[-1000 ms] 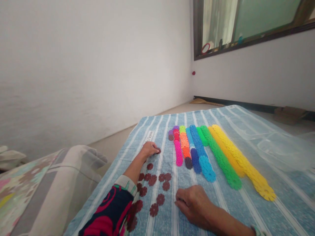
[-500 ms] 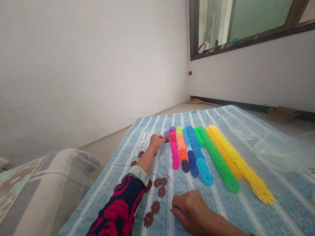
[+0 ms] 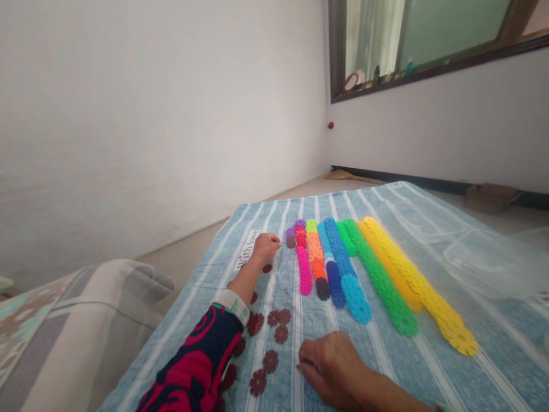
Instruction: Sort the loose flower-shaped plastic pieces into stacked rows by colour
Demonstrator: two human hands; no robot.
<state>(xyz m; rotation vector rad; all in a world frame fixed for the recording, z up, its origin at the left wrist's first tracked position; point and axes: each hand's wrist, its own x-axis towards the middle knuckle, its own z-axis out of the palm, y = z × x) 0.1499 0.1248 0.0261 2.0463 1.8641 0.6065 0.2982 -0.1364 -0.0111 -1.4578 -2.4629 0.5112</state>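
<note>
Striped blue cloth (image 3: 384,343) covers the tabletop (image 3: 472,395) before you. Nearest, toward the close edge, your right hand (image 3: 332,360) rests with its fingers curled in; whether anything is inside cannot be told. Swing that forearm outward and you could knock the tail ends of the blue row (image 3: 358,300) and the green row (image 3: 403,317) lying beyond it.

To the left of that hand lie loose brown discs (image 3: 258,382), some apart, some overlapping, a few partly hidden by your left sleeve (image 3: 189,366). Watch that sleeve: drawn back low, it could sweep discs toward the left edge and over it.

Farther in, your left hand (image 3: 268,246) has its thumb and fingertips pressed together, just left of the purple-and-brown row (image 3: 291,235) and apart from it; whether a disc sits between them is too small to tell. That row is short, so a careless nudge would probably push it askew or into the red-and-pink row (image 3: 304,269) just beside it. Tugging the cloth with your wrist could ruck it and disturb every row.

Toward the right edge spreads clear plastic (image 3: 484,263); if snagged, it might drag the yellow row (image 3: 420,283). Past the far edge is bare floor (image 3: 300,190), where a flicked disc could end up.
</note>
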